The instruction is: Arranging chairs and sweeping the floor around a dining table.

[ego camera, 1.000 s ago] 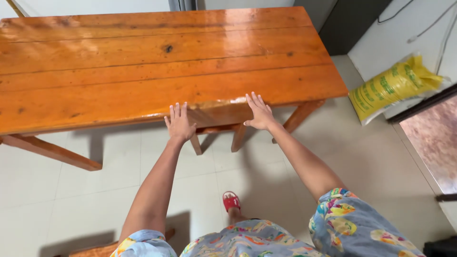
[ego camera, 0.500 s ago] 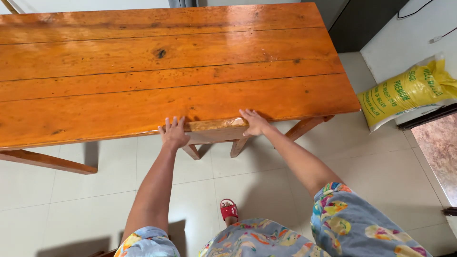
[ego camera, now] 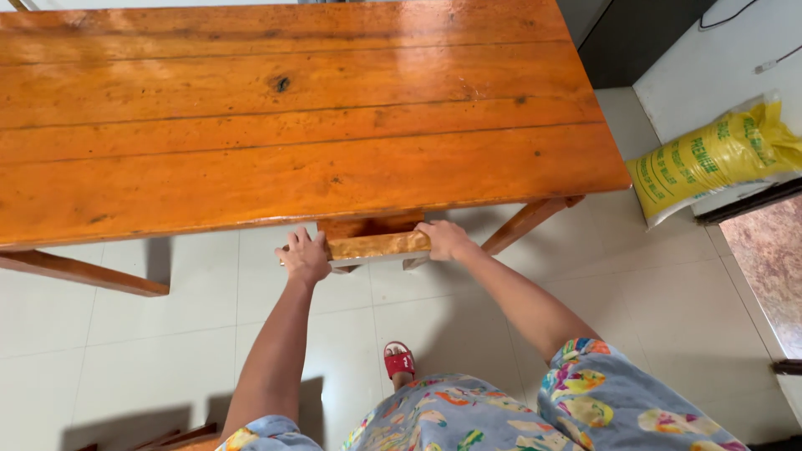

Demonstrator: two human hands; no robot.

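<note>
Hands grip a small orange wooden stool [ego camera: 378,245] under the long orange plank table's [ego camera: 284,125] near edge: left hand [ego camera: 305,257] and right hand [ego camera: 444,239] have fingers clamped on its ends.

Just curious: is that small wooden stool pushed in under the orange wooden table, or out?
Mostly in: only the small wooden stool's near edge shows beyond the orange wooden table.
</note>
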